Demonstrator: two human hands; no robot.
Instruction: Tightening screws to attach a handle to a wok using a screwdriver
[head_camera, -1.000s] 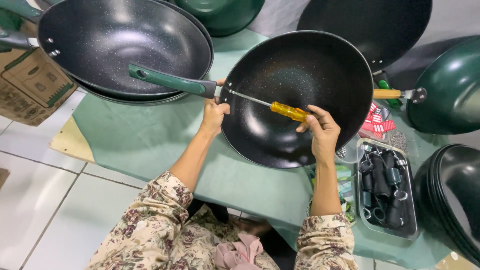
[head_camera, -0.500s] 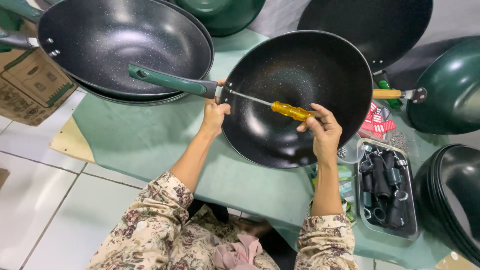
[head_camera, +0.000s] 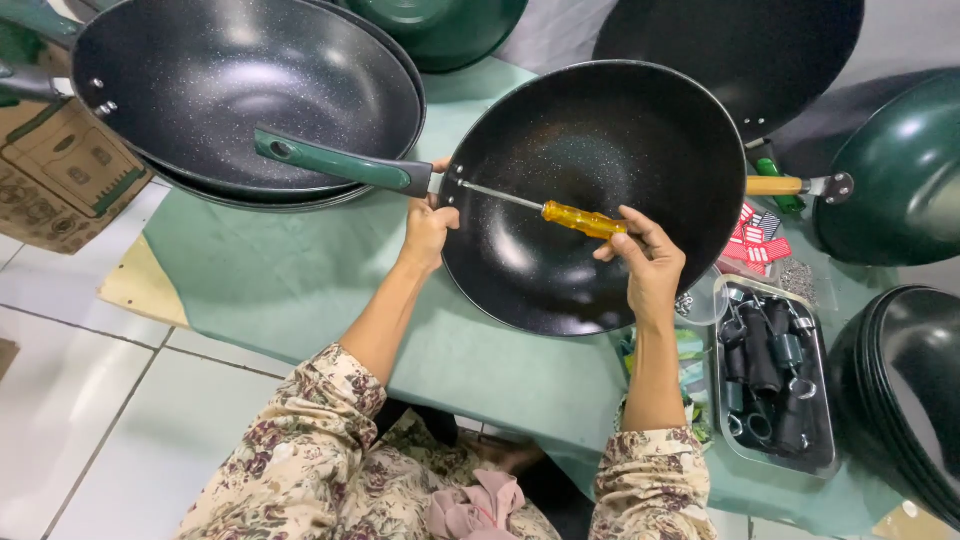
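The wok in the middle is black inside with a fine pale speckle; its handle is dark green with a grey collar; the screwdriver has a clear amber-yellow grip and a silver shaft; the worktop wears a pale sage-green cover; the sleeves are cream with a dusky purple and brown flower print; the stacked woks at the left are black, flecked white; the pan at the right is glossy dark green outside; the tray is silvery, filled with black and teal parts; the floor is white tile; the box is brown card with green marks.

Brown cardboard box — far left
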